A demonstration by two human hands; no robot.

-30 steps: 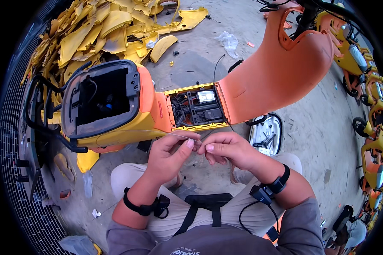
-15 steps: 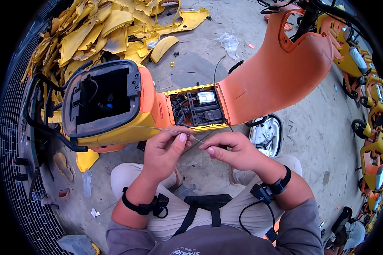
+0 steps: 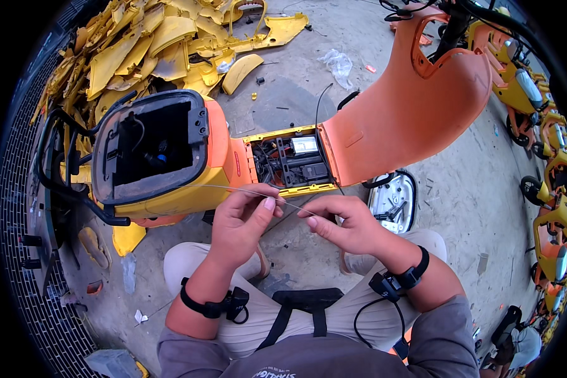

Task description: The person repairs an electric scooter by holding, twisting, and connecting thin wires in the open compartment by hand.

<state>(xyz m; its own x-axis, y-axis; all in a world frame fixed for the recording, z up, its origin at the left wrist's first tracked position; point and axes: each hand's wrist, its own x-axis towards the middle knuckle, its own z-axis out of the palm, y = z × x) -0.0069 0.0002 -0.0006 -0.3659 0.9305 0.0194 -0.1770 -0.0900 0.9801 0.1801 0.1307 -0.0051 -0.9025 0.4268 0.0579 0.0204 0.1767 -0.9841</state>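
Note:
A thin, pale wire [image 3: 292,205] runs between my two hands, in front of a scooter. My left hand [image 3: 242,222] pinches it between thumb and fingers, and its loose end reaches left across the scooter's yellow side. My right hand [image 3: 345,222] pinches the wire's other end between thumb and forefinger. Just beyond my hands lies the orange and yellow scooter body [image 3: 223,135]. Its open floor compartment [image 3: 293,160] shows black cables and a silver box [image 3: 305,145]. A black cable [image 3: 319,116] stands up from beside that compartment.
A heap of yellow body panels [image 3: 138,47] fills the far left. An open seat well [image 3: 151,145] is at the scooter's left, with a black rack [image 3: 60,183] beside it. Right of my hands, a tray [image 3: 394,201] holds metal tools. Several scooters [image 3: 551,220] line the right.
My left hand has shifted very slightly left and up. Both hands keep their pinch on the wire; the scooter has not moved.

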